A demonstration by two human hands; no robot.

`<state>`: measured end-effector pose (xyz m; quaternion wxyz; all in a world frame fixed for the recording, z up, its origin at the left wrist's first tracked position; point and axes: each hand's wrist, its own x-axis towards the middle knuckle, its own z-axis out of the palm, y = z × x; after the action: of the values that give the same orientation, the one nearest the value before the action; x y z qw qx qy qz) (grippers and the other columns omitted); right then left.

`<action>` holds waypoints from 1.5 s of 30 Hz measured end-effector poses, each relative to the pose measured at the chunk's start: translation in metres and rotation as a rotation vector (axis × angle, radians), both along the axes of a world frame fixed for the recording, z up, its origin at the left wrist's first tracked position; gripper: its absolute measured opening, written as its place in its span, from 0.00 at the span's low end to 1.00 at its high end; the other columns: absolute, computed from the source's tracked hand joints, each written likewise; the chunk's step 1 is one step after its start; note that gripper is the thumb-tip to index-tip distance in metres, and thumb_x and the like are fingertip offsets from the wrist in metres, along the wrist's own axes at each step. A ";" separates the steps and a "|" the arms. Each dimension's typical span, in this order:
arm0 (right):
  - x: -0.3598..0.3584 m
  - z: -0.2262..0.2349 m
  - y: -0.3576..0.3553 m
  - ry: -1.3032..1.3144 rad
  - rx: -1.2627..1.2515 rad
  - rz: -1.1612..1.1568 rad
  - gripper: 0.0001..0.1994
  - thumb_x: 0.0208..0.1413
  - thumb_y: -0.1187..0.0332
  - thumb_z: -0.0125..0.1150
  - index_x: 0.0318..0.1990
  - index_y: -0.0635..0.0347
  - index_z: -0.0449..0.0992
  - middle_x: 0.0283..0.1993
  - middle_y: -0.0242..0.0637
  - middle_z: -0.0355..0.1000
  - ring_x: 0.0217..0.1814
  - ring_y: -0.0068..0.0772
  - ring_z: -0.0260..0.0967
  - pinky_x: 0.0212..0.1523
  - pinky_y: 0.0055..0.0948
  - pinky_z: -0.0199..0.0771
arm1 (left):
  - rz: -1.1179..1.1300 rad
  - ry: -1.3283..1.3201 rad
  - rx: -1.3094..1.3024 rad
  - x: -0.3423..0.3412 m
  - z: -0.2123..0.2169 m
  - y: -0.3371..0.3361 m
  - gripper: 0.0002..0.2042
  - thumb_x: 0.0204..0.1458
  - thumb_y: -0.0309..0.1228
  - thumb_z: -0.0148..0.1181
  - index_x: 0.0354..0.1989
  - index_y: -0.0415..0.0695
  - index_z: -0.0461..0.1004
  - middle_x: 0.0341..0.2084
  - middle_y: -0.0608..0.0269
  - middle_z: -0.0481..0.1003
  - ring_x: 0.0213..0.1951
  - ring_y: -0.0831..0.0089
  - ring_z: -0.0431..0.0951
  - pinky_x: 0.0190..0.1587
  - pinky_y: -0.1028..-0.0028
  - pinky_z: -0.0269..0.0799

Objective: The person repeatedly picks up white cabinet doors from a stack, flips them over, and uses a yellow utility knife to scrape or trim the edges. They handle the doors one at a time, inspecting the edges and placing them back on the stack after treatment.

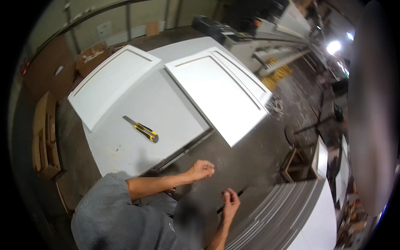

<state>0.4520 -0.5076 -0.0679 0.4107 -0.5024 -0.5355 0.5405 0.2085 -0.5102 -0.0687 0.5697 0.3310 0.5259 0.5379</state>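
Note:
My left hand (202, 170) is over the floor just off the table's near right edge, fingers curled together; whatever they may hold is hidden. Lower and to the right, my right hand (230, 203) is closed, with a thin dark stick-like thing (241, 192) showing on both sides of it. Blur hides the stick's exact kind. On the light grey table (171, 108) lies a utility knife (142, 129) with a yellow and black handle, blade toward the far left. Neither hand touches it.
White grooved panels lie on the table: one panel (114, 83) at left, another (216, 91) at right, overhanging the edge. A tall stack of boards (287, 212) stands close by my right hand. A wooden frame (45, 135) is at far left, machinery (254, 41) behind.

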 end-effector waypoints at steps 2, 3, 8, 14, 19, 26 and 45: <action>-0.023 0.011 0.059 -0.159 0.110 -0.032 0.20 0.56 0.68 0.68 0.53 0.67 0.73 0.49 0.41 0.73 0.48 0.33 0.71 0.46 0.31 0.73 | 0.203 -0.070 -0.019 -0.039 0.014 0.029 0.16 0.57 0.32 0.62 0.49 0.33 0.74 0.34 0.58 0.80 0.35 0.71 0.80 0.39 0.72 0.76; -0.039 0.026 0.087 -0.318 0.181 -0.050 0.26 0.52 0.70 0.70 0.58 0.65 0.71 0.57 0.45 0.71 0.56 0.40 0.71 0.53 0.36 0.73 | 0.308 -0.096 -0.042 -0.050 0.020 0.041 0.16 0.57 0.31 0.62 0.50 0.33 0.73 0.36 0.57 0.80 0.37 0.70 0.80 0.42 0.72 0.77; -0.090 0.045 0.228 -0.890 1.063 0.546 0.41 0.42 0.73 0.74 0.68 0.55 0.62 0.70 0.51 0.55 0.72 0.60 0.50 0.69 0.51 0.54 | 0.321 -0.486 -0.310 -0.109 0.015 0.095 0.28 0.59 0.41 0.60 0.56 0.27 0.66 0.49 0.41 0.74 0.51 0.54 0.76 0.55 0.61 0.73; -0.149 0.047 0.352 -0.730 1.378 1.131 0.27 0.48 0.76 0.56 0.60 0.60 0.72 0.62 0.48 0.68 0.63 0.49 0.67 0.62 0.45 0.67 | 0.451 -0.511 -0.278 -0.091 0.005 0.163 0.22 0.60 0.35 0.59 0.54 0.29 0.68 0.51 0.50 0.74 0.51 0.61 0.76 0.53 0.60 0.74; -0.171 0.146 0.327 -0.434 1.461 1.073 0.16 0.53 0.71 0.63 0.51 0.58 0.77 0.56 0.46 0.74 0.57 0.43 0.74 0.55 0.39 0.72 | 0.420 -0.351 0.035 -0.128 0.087 0.120 0.14 0.58 0.28 0.58 0.49 0.31 0.74 0.40 0.56 0.79 0.41 0.71 0.79 0.42 0.72 0.75; -0.223 0.290 0.397 -0.720 0.624 0.405 0.12 0.55 0.69 0.64 0.44 0.65 0.78 0.42 0.44 0.79 0.44 0.40 0.78 0.43 0.33 0.76 | 0.772 0.114 0.254 -0.268 0.141 0.260 0.15 0.55 0.28 0.59 0.49 0.32 0.74 0.42 0.55 0.79 0.42 0.72 0.78 0.42 0.72 0.73; -0.115 0.027 0.530 0.173 -0.189 -0.348 0.28 0.70 0.56 0.43 0.63 0.76 0.62 0.62 0.50 0.67 0.58 0.44 0.70 0.57 0.42 0.71 | 0.617 1.309 -0.147 -0.472 0.028 0.470 0.28 0.53 0.37 0.61 0.58 0.31 0.67 0.59 0.39 0.67 0.65 0.41 0.62 0.68 0.57 0.58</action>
<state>0.3366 0.0222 -0.0414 0.4932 -0.5753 -0.3507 0.5502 -0.2635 -0.0398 -0.0404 -0.0183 0.3824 0.8632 0.3291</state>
